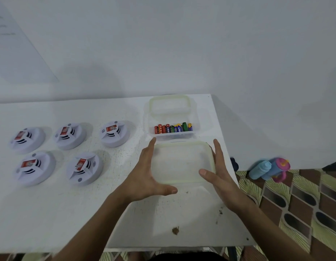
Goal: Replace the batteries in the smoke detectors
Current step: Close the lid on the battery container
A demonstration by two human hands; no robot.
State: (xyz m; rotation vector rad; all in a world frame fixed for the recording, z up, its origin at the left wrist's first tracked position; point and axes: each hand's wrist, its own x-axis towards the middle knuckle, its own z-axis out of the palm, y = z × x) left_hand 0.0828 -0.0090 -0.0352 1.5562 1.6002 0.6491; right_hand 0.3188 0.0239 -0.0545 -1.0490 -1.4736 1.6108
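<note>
Spanning the white counter [73,213], five smoke detectors [84,168] wait unopened at left, while both hands, left hand [146,178] and right hand [218,172], straight fingers spread, flank what seems a clear lid [182,162] that could slide into the battery box [172,132] and scatter batteries [173,128].

Both hands, left [147,173] and right [219,171], flanking a clear lid [182,162] before the battery box [171,129].
</note>
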